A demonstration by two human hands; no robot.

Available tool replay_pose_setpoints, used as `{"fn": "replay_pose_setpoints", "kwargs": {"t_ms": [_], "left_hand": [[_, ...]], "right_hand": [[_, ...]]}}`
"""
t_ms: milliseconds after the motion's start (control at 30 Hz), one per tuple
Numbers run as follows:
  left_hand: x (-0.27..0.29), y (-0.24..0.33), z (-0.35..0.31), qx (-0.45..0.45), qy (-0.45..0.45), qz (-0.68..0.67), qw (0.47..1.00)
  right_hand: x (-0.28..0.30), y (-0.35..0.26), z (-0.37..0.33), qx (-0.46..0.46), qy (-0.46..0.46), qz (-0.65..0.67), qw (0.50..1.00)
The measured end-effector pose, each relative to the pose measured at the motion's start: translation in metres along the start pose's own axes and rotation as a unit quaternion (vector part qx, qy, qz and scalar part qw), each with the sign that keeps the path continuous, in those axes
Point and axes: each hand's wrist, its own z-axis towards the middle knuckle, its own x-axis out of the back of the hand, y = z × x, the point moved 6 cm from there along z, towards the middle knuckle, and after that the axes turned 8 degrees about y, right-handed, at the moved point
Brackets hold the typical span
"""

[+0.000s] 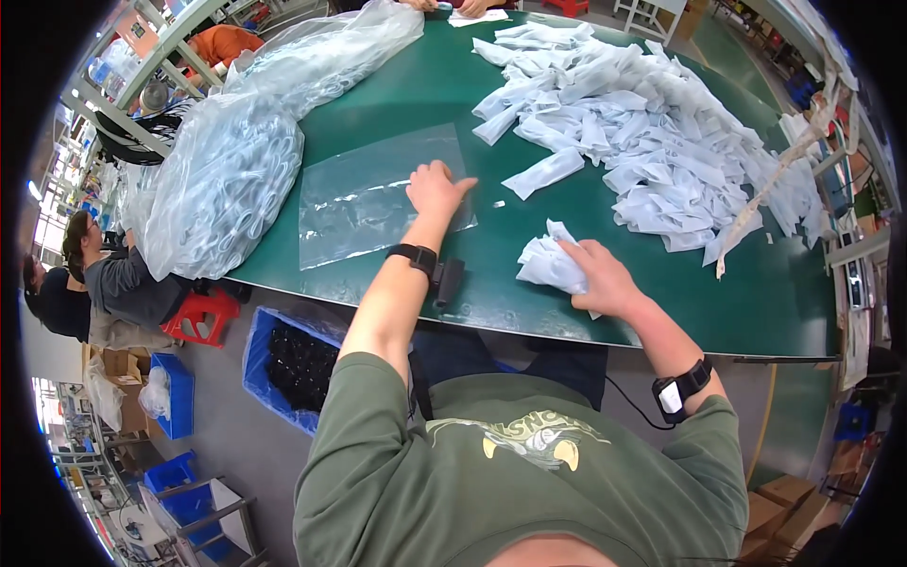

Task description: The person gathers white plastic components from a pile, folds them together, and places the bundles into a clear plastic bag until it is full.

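A clear flat plastic bag (350, 194) lies on the green table. My left hand (436, 191) rests on its right part, thumb stretched away from the bent fingers, with nothing visible in it. My right hand (609, 279) is closed around a bundle of white packets (548, 263), held just over the table near its front edge. Beyond it spreads a large heap of similar thin white packets (652, 142); one loose packet (545, 173) lies at its near left edge. A tiny white scrap (499, 204) sits right of my left hand.
A big clear sack of pale looped cords or tubes (231, 180) fills the table's left side. Below the table's edge stands a blue-lined bin (260, 354) with dark bits. A red stool (203, 317) and seated people are at left. Another person's hands (472, 8) show at the far edge.
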Motion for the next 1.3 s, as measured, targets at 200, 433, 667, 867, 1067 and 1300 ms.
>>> {"fn": "replay_pose_setpoints", "kwargs": {"t_ms": [200, 433, 667, 867, 1067, 1300], "left_hand": [[-0.015, -0.037, -0.031, -0.021, -0.085, -0.040, 0.995], [0.020, -0.005, -0.050, 0.022, -0.102, 0.005, 0.994], [0.019, -0.037, -0.062, 0.050, -0.107, -0.126, 0.985], [0.045, -0.048, -0.099, 0.158, -0.275, -0.318, 0.893], [0.072, -0.032, -0.107, 0.078, -0.202, -0.278, 0.936], [0.077, 0.013, -0.108, -0.033, -0.173, -0.019, 0.984]], "right_hand": [[0.010, -0.001, -0.004, 0.009, 0.019, 0.054, 0.998], [0.003, -0.015, 0.012, 0.067, 0.014, 0.090, 0.994], [0.000, -0.022, 0.026, 0.071, 0.000, 0.112, 0.991], [0.010, -0.043, 0.041, 0.094, -0.015, 0.176, 0.980], [0.007, -0.045, 0.047, 0.103, -0.017, 0.196, 0.975], [-0.004, -0.032, 0.034, 0.080, -0.037, 0.189, 0.978]]}}
